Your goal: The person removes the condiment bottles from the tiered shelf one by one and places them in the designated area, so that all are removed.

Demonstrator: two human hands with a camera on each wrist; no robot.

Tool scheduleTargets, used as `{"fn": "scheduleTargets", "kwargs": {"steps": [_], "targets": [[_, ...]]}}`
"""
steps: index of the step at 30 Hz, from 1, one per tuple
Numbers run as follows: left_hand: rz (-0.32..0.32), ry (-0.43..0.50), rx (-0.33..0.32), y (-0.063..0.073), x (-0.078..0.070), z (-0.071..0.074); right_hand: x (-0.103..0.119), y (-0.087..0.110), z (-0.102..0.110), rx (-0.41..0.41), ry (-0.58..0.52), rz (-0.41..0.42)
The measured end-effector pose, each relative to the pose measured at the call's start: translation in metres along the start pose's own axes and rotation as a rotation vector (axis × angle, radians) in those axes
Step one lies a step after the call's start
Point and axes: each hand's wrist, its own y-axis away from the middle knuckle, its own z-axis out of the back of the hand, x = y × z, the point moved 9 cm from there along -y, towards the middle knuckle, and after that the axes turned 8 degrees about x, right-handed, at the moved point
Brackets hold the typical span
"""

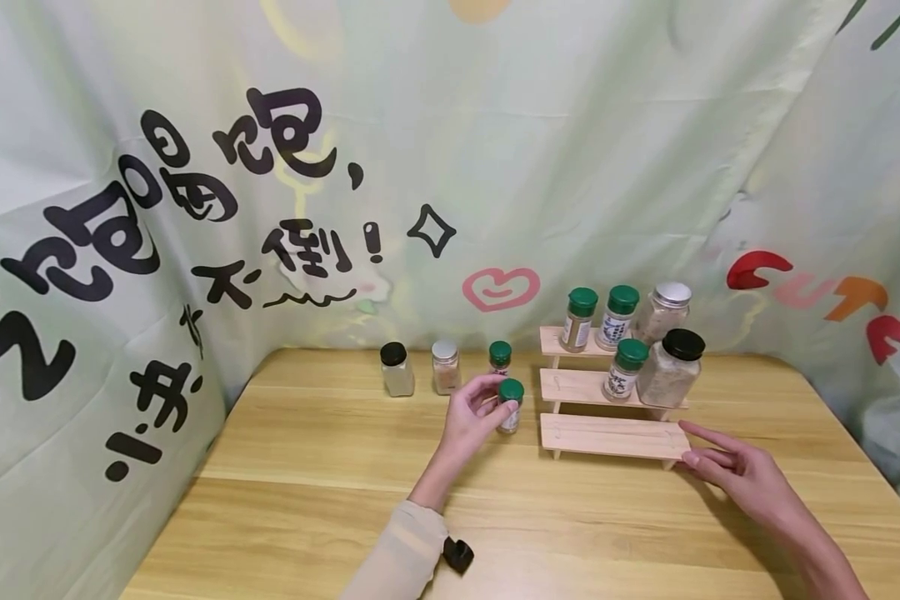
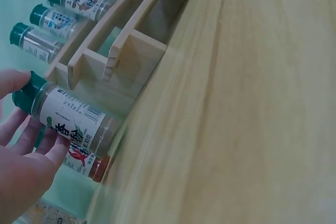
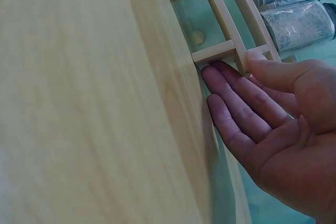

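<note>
My left hand (image 1: 471,417) pinches a green-capped spice jar (image 2: 73,116) near its cap; it holds pale powder and wears a white label. Behind it stands another green-capped jar (image 1: 499,357) with reddish contents (image 2: 98,169), partly hidden by the hand. A three-tier wooden rack (image 1: 607,437) stands to the right. With fairly straight fingers my right hand (image 1: 750,479) touches the right end of its lowest tier, thumb on the plank edge (image 3: 247,64). Two green-capped jars and a silver-lidded jar (image 1: 662,312) stand on the top tier. The middle tier carries a green-capped jar (image 1: 624,369) and a large black-lidded jar (image 1: 671,371).
Left of the hand, a black-lidded jar (image 1: 397,371) and a silver-lidded jar of pink grains (image 1: 446,368) stand near the back edge of the wooden table (image 1: 307,467). A printed cloth (image 1: 435,142) hangs behind. A black object (image 1: 458,554) is by the left sleeve.
</note>
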Motion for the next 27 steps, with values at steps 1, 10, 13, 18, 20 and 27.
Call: {"fn": "scheduleTargets", "kwargs": {"steps": [1, 10, 13, 18, 20, 27], "targets": [[0.005, -0.002, -0.002, 0.0, 0.001, 0.001, 0.0, 0.0, 0.0, -0.001, 0.002, -0.008], [0.052, -0.005, -0.037, 0.0, 0.004, 0.009, -0.002, 0.0, 0.0, 0.006, -0.002, -0.003], [0.063, -0.013, -0.031, 0.001, 0.004, 0.011, -0.002, -0.001, 0.0, 0.006, 0.0, -0.007], [0.069, -0.02, 0.005, 0.002, 0.004, 0.011, 0.0, -0.001, 0.0, 0.001, 0.009, -0.002], [0.072, -0.021, 0.018, 0.002, 0.004, 0.011, 0.0, -0.001, 0.0, -0.001, 0.003, 0.002], [0.082, -0.032, 0.033, 0.004, 0.005, 0.012, 0.0, -0.001, 0.0, 0.001, -0.006, 0.015]]}}
